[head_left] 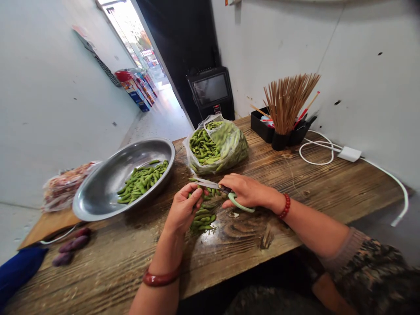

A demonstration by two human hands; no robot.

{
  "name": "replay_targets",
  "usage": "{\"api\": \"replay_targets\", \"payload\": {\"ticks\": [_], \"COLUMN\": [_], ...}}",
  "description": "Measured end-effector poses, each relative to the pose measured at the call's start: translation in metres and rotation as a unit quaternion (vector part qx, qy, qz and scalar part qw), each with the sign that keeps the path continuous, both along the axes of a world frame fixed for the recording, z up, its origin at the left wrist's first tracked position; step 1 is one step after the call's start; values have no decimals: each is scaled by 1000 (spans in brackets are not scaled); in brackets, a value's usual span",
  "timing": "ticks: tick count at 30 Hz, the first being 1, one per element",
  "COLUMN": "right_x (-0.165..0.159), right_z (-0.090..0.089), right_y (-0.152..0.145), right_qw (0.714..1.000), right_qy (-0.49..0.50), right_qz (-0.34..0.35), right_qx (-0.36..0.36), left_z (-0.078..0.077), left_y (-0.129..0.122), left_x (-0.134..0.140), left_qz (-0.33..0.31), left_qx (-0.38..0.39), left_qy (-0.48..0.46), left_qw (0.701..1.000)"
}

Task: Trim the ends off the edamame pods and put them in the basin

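Observation:
My right hand [244,191] grips a pair of scissors [207,183] with pale green handles, their blades pointing left. At the blades, my left hand [186,203] is closed in a pinch on a green soybean pod, mostly hidden by the fingers and blades. Beneath both hands, a small pile of soybean pods [202,218] lies on the wooden table [249,258]. Just beyond them stands a clear plastic bag [234,146] full of pods. To the left, a wide steel basin [98,188] holds more pods [142,181] along its right side.
Far left are a bag of pinkish food [67,183], a wooden board [49,225], several purple tubers [70,247] and blue cloth [21,271]. At the back right stand skewers [290,105] in a black holder [279,142], beside a white cable [383,168]. A black machine [211,94] sits behind the table.

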State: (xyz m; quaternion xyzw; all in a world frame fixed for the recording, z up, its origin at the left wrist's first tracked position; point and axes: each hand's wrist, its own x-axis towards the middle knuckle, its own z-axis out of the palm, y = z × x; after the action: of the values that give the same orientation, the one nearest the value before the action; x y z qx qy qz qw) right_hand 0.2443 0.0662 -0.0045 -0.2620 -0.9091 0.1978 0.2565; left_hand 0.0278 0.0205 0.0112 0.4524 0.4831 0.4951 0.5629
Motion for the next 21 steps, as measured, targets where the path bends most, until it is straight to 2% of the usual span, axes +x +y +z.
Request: {"api": "replay_targets", "payload": {"ticks": [13,21], "right_x": [-1,-1], "right_z": [1,0], "right_y": [-2,-3], "right_qw": [999,999], "right_qy": [11,-27], "right_qz": [50,44], "right_qx": [-2,-13], "left_z": [-2,-3], "left_y": [-2,-1], "left_x": [4,1], "left_qz": [-39,-49], "left_qx": [28,35], "left_qy": [56,102], "left_qw": [997,993]}}
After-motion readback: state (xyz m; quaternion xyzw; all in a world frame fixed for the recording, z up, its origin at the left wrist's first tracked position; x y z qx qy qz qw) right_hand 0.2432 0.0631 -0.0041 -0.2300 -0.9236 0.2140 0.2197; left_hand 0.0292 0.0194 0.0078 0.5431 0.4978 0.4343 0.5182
